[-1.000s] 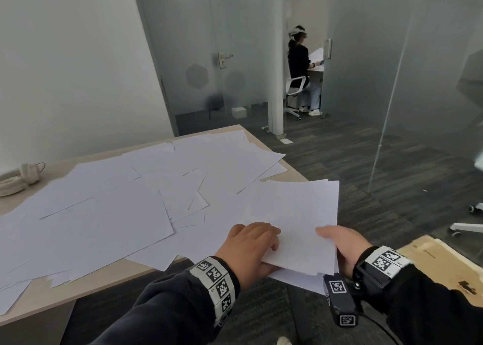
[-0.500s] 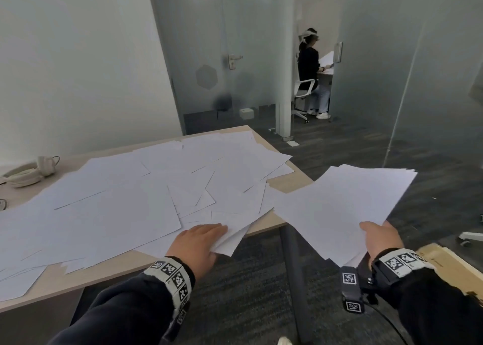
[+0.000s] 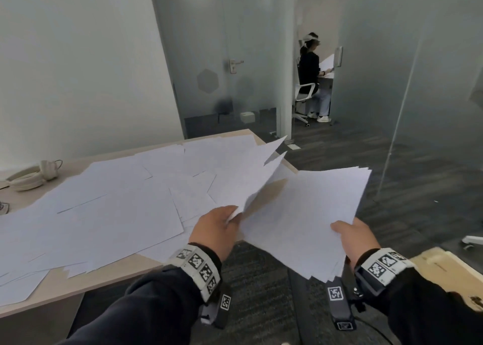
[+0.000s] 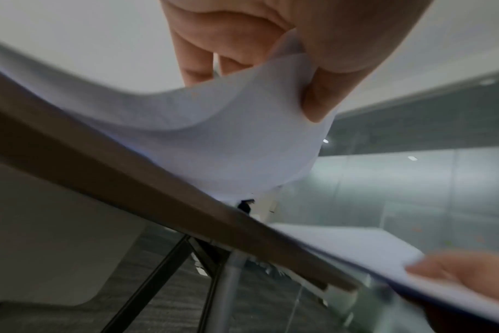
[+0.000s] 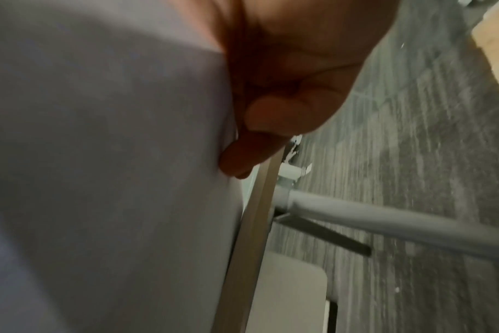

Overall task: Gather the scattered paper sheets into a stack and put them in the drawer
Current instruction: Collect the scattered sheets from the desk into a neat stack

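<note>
Many white paper sheets (image 3: 109, 214) lie scattered over the light wooden desk (image 3: 65, 289). My right hand (image 3: 352, 240) grips a fanned stack of sheets (image 3: 308, 214) by its near corner, held out past the desk's right end; the stack's underside (image 5: 105, 180) fills the right wrist view. My left hand (image 3: 217, 229) pinches the near corner of a couple of sheets (image 3: 248, 177) and holds them lifted and curled off the desk beside the stack; the left wrist view shows those sheets (image 4: 228, 139) between thumb and fingers. No drawer is in view.
White headphones (image 3: 28, 177) lie at the desk's far left. A cardboard box (image 3: 449, 274) stands at the lower right. Glass partitions (image 3: 418, 70) and a glass door (image 3: 222, 57) close off the room behind; a person sits on a chair (image 3: 305, 93) beyond them. Dark carpet (image 3: 261, 292) runs under the desk.
My left hand went from lying on the sheets at the desk edge to lifting a couple of them. The right hand's stack swung out right, then came back toward the left hand.
</note>
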A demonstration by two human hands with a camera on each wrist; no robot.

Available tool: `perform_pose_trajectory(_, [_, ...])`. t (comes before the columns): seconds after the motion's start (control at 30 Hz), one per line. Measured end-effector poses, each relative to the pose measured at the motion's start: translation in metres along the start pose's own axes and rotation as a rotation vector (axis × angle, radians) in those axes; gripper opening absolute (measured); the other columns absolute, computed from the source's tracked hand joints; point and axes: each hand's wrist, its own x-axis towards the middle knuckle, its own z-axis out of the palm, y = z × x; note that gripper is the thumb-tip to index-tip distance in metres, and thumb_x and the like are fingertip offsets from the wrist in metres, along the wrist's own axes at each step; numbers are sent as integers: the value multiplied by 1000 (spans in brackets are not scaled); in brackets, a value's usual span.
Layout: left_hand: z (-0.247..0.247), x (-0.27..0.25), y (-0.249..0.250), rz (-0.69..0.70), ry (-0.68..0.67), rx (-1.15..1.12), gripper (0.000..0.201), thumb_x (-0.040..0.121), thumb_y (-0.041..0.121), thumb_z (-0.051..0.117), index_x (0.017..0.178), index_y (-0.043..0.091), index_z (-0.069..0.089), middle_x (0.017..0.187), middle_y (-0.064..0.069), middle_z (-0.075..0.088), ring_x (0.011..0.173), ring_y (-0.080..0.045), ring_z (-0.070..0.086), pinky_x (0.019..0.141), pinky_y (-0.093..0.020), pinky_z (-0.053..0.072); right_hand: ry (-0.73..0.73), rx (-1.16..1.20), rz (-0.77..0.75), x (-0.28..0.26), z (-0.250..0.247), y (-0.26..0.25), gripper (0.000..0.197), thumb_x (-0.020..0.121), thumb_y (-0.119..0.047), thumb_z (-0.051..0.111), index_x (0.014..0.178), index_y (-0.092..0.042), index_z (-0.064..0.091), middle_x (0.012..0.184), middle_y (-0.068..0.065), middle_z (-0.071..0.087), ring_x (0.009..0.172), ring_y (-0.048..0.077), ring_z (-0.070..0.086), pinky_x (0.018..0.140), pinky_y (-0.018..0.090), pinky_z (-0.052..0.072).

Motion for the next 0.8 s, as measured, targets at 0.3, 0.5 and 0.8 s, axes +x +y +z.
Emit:
perform_pose_trajectory(0.3, [46, -23, -3, 233, -375, 306, 57, 90, 55, 48, 145, 42, 35, 149, 20, 41, 136, -6, 39, 113, -29, 34, -194, -30, 82, -10, 42, 6, 36, 92, -50, 46, 95, -17, 62, 109, 8, 68, 102, 28, 64, 100, 48, 47])
perform_pose_trajectory(0.5, [23, -17, -23, 192, -216, 287, 38, 102, 45, 38, 136, 41, 53, 137, 20, 55, 129, -6, 49, 106, -22, 34, -195, -33, 101, -12, 37, 6, 29, 95, -43, 49, 96, -18, 66, 100, 2, 73, 97, 25, 67, 99, 47, 47])
perform_pose_trajectory(0.8, [31, -17, -10, 300, -167, 510, 44, 98, 48, 22, 125, 35, 55, 102, 11, 70, 94, -17, 65, 77, -29, 53, -254, -48, 88, -16, 50, 11, 20, 97, -29, 50, 94, -18, 67, 99, 6, 73, 95, 25, 67, 97, 45, 48])
